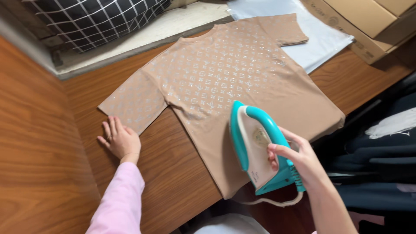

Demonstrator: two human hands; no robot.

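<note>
Fingers of our right hand (299, 160) wrap the handle of the teal and white iron (260, 147), which rests on the lower part of the tan patterned T-shirt (225, 78) spread on the wooden table (173, 173). Our left hand (120, 139) lies flat, fingers spread, touching the sleeve's edge.

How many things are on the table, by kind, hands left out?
T-shirt: 1
Iron: 1
Plastic bag: 1
Cardboard box: 1
Total: 4
</note>
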